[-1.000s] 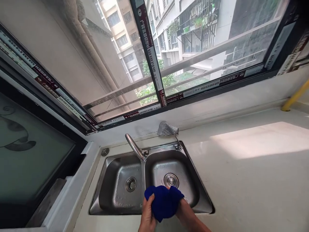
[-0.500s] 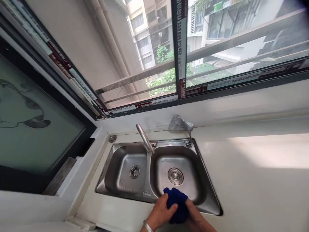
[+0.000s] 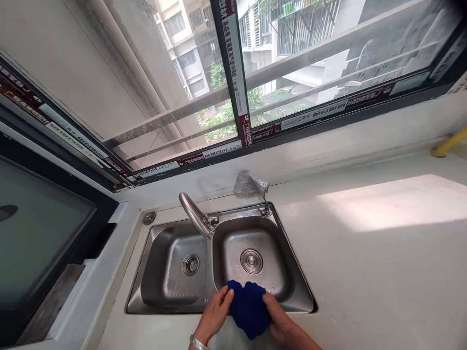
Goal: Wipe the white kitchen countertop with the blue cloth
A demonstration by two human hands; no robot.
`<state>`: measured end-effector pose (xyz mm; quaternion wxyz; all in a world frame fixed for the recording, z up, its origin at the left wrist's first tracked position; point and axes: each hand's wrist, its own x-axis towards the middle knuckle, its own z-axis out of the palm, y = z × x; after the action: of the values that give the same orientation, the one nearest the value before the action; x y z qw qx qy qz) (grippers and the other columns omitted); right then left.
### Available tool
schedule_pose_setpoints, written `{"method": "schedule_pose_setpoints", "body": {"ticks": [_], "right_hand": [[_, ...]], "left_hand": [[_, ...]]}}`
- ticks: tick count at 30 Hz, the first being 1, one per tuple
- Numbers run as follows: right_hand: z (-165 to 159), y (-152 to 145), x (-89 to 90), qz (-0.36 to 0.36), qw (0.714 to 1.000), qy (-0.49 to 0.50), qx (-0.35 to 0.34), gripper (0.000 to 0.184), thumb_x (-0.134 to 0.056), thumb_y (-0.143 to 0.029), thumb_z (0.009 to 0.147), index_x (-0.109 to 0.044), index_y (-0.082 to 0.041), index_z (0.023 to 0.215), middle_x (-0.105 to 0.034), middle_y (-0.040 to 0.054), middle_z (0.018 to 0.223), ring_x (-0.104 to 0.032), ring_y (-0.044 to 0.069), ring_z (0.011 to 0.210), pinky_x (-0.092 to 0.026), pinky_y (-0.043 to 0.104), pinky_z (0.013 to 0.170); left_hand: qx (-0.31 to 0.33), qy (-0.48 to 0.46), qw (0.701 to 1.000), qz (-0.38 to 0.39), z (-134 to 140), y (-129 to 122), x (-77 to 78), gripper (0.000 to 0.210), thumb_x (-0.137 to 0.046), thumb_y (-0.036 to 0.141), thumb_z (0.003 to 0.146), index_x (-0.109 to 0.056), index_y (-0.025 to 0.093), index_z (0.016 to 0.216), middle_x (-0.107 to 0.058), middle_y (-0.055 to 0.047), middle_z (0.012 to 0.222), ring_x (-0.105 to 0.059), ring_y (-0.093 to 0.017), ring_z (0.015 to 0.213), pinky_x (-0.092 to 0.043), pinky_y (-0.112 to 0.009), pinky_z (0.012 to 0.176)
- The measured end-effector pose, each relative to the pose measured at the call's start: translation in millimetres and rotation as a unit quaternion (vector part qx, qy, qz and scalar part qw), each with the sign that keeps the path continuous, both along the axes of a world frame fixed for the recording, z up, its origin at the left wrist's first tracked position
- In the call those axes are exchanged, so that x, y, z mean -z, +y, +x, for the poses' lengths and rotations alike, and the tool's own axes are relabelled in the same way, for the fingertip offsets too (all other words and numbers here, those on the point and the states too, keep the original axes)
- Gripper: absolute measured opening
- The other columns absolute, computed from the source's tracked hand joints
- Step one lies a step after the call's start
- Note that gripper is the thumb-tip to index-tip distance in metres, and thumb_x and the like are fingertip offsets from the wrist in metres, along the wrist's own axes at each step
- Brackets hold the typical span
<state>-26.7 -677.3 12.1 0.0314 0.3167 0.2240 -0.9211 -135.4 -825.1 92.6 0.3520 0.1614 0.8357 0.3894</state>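
A dark blue cloth is stretched between my two hands above the front edge of the sink. Its left side is pinched by my left hand, with the thumb on top and a silver bracelet at the wrist. On the opposite side, my right hand grips the cloth's edge; part of its fingers is hidden behind the fabric. The right basin lies just beyond the cloth, with a round drain strainer in its floor and water drops on the steel.
A curved faucet stands behind the divider, its spout over it. The left basin has an open drain. A silver mesh cloth hangs over the soap dispenser. White countertop extends right; a yellow pipe rises at the far right.
The bunched blue cloth is now spread wider, and my hands have moved apart. The view has shifted to the right, bringing the yellow pipe into sight.
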Motion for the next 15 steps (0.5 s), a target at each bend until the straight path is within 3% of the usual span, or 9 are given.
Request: {"method": "schedule_pose_setpoints", "body": {"ticks": [3, 5, 7, 9, 12, 14, 15], "right_hand": [[-1.3, 5.8, 11.2, 0.011, 1.0, 0.01, 0.005, 0.053, -0.082, -0.054, 0.062, -0.071, -0.022, 0.102, -0.075, 0.0056, 0.098, -0.066, 0.03, 0.106, -0.05, 0.046, 0.099], [-8.5, 6.7, 16.2, 0.093, 0.995, 0.011, 0.032, 0.057, -0.079, -0.052, 0.063, -0.069, -0.024, 0.112, -0.073, 0.006, 0.112, -0.06, 0.032, 0.118, -0.045, 0.048, 0.106], [-19.3, 1.7, 14.8, 0.222, 0.974, 0.033, 0.031, 0.064, -0.073, -0.044, 0.065, -0.063, -0.026, 0.125, -0.065, 0.0064, 0.13, -0.051, 0.032, 0.13, -0.037, 0.048, 0.114], [-30.4, -8.2, 5.7, 0.373, 0.924, 0.077, -0.041, 0.074, -0.066, -0.033, 0.063, -0.057, -0.025, 0.135, -0.054, 0.0089, 0.144, -0.04, 0.034, 0.139, -0.025, 0.05, 0.12], [-41.5, -17.8, -14.9, 0.548, 0.791, 0.125, -0.243, 0.091, -0.063, -0.024, 0.054, -0.05, -0.021, 0.143, -0.038, 0.0157, 0.156, -0.019, 0.041, 0.148, -0.004, 0.062, 0.12], [-44.2, -11.5, -23.3, 0.57, 0.717, 0.186, -0.354, 0.097, -0.066, -0.025, 0.054, -0.043, -0.023, 0.148, -0.026, 0.0164, 0.161, -0.009, 0.042, 0.15, 0.001, 0.066, 0.117], [-44.9, -4.2, -23.2, 0.552, 0.699, 0.237, -0.388, 0.097, -0.066, -0.027, 0.057, -0.04, -0.025, 0.15, -0.024, 0.0147, 0.162, -0.009, 0.04, 0.15, -0.003, 0.065, 0.118]], "left_hand": [[-0.116, -0.065, 0.989, 0.064, 0.5, 4.8, 2.9, 0.053, -0.065, 0.063, 0.079, -0.074, 0.021, 0.11, -0.075, -0.007, 0.098, -0.064, -0.026, 0.095, -0.048, -0.036, 0.093], [-0.197, -0.137, 0.963, 0.124, 2.3, 6.5, 5.7, 0.062, -0.071, 0.059, 0.077, -0.065, 0.026, 0.128, -0.072, -0.008, 0.119, -0.064, -0.027, 0.107, -0.049, -0.037, 0.094], [-0.25, -0.245, 0.915, 0.199, 8.0, 8.9, 13.1, 0.069, -0.07, 0.06, 0.078, -0.055, 0.031, 0.139, -0.065, -0.007, 0.134, -0.062, -0.027, 0.116, -0.05, -0.04, 0.096], [-0.294, -0.35, 0.853, 0.252, 17.7, 11.7, 26.6, 0.067, -0.066, 0.061, 0.08, -0.057, 0.027, 0.138, -0.066, -0.008, 0.131, -0.061, -0.029, 0.12, -0.05, -0.043, 0.099], [-0.401, -0.369, 0.793, 0.274, 34.2, 9.5, 53.5, 0.055, -0.068, 0.053, 0.079, -0.068, 0.02, 0.123, -0.074, -0.01, 0.115, -0.063, -0.031, 0.119, -0.05, -0.043, 0.102], [-0.458, -0.323, 0.779, 0.281, 40.6, -0.9, 68.3, 0.048, -0.07, 0.045, 0.077, -0.069, 0.024, 0.121, -0.075, -0.007, 0.112, -0.063, -0.03, 0.119, -0.05, -0.041, 0.103], [-0.473, -0.305, 0.777, 0.28, 41.1, -9.1, 73.0, 0.049, -0.07, 0.042, 0.076, -0.068, 0.028, 0.123, -0.075, -0.006, 0.112, -0.063, -0.029, 0.12, -0.051, -0.04, 0.103]]}}
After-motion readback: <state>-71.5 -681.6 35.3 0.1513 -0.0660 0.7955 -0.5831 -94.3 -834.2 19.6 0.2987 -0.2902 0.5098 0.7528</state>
